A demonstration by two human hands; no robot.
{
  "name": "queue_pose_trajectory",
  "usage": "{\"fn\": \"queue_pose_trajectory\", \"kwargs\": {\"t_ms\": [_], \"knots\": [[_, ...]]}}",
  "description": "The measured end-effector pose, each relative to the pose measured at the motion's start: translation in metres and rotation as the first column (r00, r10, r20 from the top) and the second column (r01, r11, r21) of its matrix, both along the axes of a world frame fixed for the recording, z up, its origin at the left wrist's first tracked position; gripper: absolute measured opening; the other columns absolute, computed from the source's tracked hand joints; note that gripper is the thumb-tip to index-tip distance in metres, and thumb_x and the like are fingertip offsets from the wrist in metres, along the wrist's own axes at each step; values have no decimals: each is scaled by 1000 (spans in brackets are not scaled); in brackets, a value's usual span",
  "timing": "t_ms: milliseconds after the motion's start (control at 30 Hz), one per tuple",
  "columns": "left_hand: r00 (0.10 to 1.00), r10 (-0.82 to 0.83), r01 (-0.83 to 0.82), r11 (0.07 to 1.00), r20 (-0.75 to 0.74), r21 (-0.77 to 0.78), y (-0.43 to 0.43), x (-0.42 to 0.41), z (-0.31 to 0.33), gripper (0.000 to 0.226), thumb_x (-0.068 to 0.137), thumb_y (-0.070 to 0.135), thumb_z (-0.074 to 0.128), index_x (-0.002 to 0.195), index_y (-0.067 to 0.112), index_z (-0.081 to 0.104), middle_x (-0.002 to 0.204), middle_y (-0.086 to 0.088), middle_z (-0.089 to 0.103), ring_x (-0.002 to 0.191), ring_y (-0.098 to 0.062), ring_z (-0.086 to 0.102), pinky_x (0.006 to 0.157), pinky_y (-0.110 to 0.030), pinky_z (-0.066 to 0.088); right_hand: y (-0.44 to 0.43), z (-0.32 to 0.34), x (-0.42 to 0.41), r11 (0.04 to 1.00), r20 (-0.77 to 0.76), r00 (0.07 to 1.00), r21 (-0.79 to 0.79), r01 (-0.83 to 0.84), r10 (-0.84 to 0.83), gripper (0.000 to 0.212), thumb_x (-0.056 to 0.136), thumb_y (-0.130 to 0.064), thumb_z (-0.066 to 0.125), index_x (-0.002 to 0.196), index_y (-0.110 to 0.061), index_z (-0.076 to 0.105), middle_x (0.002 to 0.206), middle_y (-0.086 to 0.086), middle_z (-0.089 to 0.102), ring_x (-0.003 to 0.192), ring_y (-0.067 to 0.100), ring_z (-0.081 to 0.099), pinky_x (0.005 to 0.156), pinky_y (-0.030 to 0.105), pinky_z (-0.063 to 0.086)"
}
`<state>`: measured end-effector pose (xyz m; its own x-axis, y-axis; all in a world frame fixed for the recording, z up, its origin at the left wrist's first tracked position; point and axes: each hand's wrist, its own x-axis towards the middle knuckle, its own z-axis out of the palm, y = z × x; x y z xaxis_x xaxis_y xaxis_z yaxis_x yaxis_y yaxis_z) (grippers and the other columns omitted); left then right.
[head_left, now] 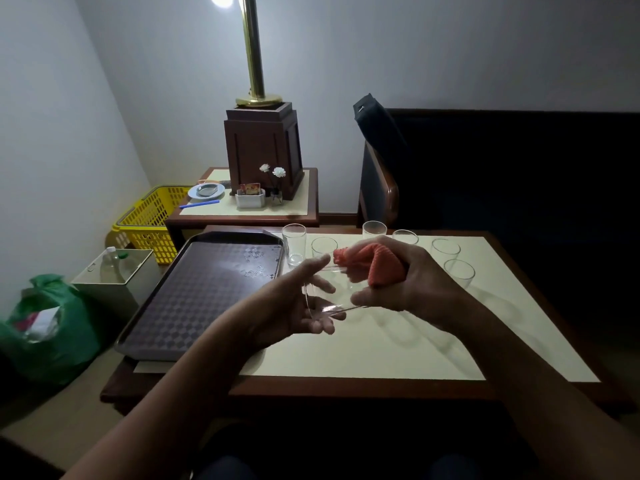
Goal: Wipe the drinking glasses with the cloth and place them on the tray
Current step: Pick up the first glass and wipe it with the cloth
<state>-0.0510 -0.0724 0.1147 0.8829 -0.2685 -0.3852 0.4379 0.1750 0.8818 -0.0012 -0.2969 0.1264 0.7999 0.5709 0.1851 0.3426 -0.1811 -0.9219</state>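
Note:
My left hand [298, 303] holds a clear drinking glass [332, 289] on its side above the table, fingers spread around its base end. My right hand [412, 282] grips an orange cloth [377, 265] and pushes it into the glass's mouth. The dark patterned tray [194, 296] lies at the left of the table with nothing standing on it, only a few water drops. Several more clear glasses stand upright along the table's back: one tall [294, 244], one behind my left hand's fingers [323, 247], two behind the cloth [374, 230] [405, 237], and two at the right [445, 251] [459, 273].
The table [398, 355] has a cream top and dark wooden rim. Behind it a side table [294, 213] carries a lamp base, dish, flowers and small box. A yellow basket [149, 223], white bin [110, 271] and green bag [52, 327] sit on the floor at left. A dark sofa [502, 168] fills the right.

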Motion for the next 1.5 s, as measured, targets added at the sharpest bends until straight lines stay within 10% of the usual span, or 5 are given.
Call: {"fn": "queue_pose_trajectory", "kwargs": {"t_ms": [300, 500, 700, 867, 1500], "knots": [[616, -56, -550, 683, 785, 481, -12, -1, -27, 60, 69, 31, 96, 113, 24, 56, 113, 9, 68, 91, -12, 68, 75, -34, 63, 23, -29, -5, 927, -266, 910, 116, 357, -317, 60, 82, -45, 76, 135, -23, 58, 127, 5, 69, 117, 24, 68, 97, 39, 60], [768, 435, -552, 822, 469, 141, -19, 2, -28, 62, 73, 40, 90, 121, 19, 57, 114, -20, 72, 95, -25, 75, 82, -43, 65, 24, -42, -21, 882, 165, 866, 80, 465, -472, 67, 88, -54, 66, 148, -35, 46, 139, -13, 60, 120, 6, 61, 92, 13, 55], [920, 389, -367, 893, 37, -260, -39, -5, -21, 63, 87, 45, 69, 130, 2, 51, 120, -30, 63, 90, -35, 73, 79, -37, 64, 38, -25, -14, 900, -214, 935, 277, 336, -283, 48, 91, -65, 49, 132, -40, 48, 120, -3, 61, 95, 0, 66, 87, 28, 54], [927, 352, -331, 930, 127, -162, -34, 3, -28, 63, 90, 48, 68, 134, 5, 52, 129, -35, 60, 114, -44, 70, 93, -47, 62, 49, -47, -30, 912, -367, 905, 256, 322, -217, 56, 88, -77, 33, 133, -46, 47, 147, -1, 56, 138, 17, 51, 125, 48, 29], [944, 277, -264, 960, 177, -93, -17, 10, -32, 68, 83, 42, 57, 139, 2, 52, 98, -16, 63, 87, -25, 60, 82, -39, 43, 47, -41, -38, 977, -112, 986, 161, 141, -124, 68, 103, -42, 42, 164, -34, 14, 129, -18, 53, 108, -4, 62, 77, 11, 55]]}}
